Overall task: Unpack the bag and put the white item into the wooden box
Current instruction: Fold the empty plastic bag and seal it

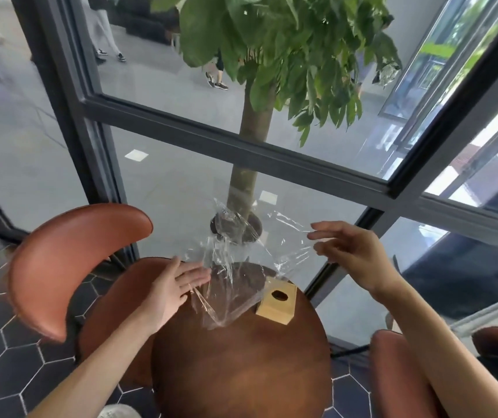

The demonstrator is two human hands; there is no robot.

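A clear plastic bag [241, 257] hangs crumpled above the far side of the round wooden table [241, 372]; I see nothing inside it. My left hand [175, 288] lies flat with its fingers stretched out, and a fold of the bag's lower left edge touches the fingertips. My right hand [353, 254] is raised at the bag's right edge with its fingers spread, gripping nothing. The wooden box [276, 304], light-coloured with a dark oval hole in its top, stands on the table's far right, just under the bag. No white item is visible.
A brown leather chair [69, 267] stands to the left of the table and another chair [398, 372] to the right. A potted tree [244, 176] and glass walls stand just behind. A whitish object [118, 413] shows at the bottom edge.
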